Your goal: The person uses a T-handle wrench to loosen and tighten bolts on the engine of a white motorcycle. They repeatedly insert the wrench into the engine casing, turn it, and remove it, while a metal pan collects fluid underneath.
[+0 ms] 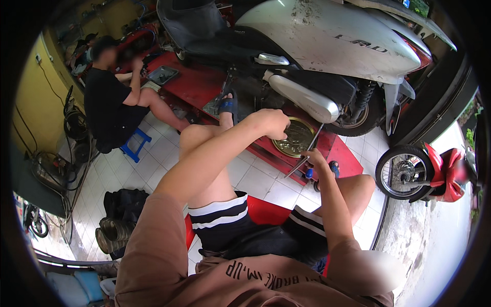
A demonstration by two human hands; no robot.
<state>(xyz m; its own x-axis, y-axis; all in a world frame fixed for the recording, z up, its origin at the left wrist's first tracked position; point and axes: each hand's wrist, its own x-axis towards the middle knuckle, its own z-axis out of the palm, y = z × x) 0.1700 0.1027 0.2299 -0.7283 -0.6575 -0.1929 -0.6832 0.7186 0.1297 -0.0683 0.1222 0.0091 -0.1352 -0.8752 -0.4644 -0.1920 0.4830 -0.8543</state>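
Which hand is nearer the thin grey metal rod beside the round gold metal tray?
Right: the right hand is at the rod; the left hand is farther left, by the tray's upper-left rim.

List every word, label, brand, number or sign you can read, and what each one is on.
Silver scooter panel: large dark lettering, partly unclear; I don't copy wording.
Brown shirt: dark printed lettering, upside down in view; also not copied.
Silver engine cover: faint mark, too small to read.
Gold tray: no writing I can make out.
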